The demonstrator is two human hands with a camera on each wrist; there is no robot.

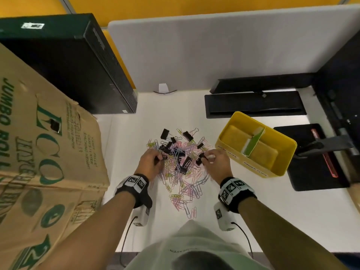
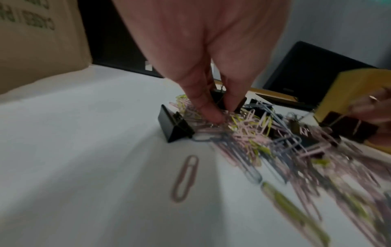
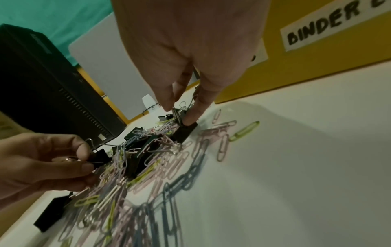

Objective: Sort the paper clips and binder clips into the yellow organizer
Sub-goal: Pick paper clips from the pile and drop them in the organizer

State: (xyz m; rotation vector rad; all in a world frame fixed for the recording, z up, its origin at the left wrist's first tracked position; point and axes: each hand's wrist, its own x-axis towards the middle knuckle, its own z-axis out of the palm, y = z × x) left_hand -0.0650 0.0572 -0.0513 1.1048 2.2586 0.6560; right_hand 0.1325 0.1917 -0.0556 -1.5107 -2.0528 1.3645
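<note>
A mixed pile (image 1: 181,164) of pastel paper clips and black binder clips lies mid-desk. The yellow organizer (image 1: 280,164), split by a green-white divider, stands to its right; its wall (image 3: 317,70) carries a "BINDER" label. My left hand (image 1: 160,157) is at the pile's left edge and pinches a black binder clip (image 3: 99,158) by its wire handles. At the pile's right edge my right hand (image 1: 204,157) pinches the wire handle of another black binder clip (image 3: 185,132), which still touches the desk. A loose binder clip (image 2: 173,125) lies beside my left fingertips (image 2: 211,113).
A large cardboard box (image 1: 39,152) leans in on the left. A black computer tower (image 1: 68,61) stands behind it, and a grey divider panel (image 1: 214,45) closes the back. Black monitor base (image 1: 253,104) and a black mat (image 1: 311,168) lie right of the organizer.
</note>
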